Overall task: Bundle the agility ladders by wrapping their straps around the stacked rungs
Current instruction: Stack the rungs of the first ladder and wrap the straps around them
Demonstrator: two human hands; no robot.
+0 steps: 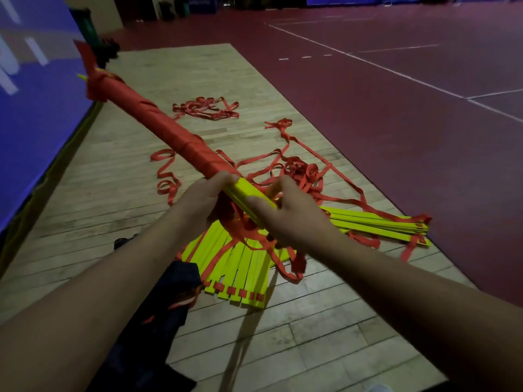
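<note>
Dim indoor light, wide-angle warp, soft blur

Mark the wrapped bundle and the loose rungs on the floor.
wrapped bundle (169, 131): head view, middle of the red wrapping.
loose rungs (240, 275): head view, a middle rung's yellow face.

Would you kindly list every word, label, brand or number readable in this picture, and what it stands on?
No text can be read.
The blue panel at the far wall: faint pale marks, too small and blurred to read.
The wrapped bundle, the yellow rungs and the red straps: no print visible.
</note>
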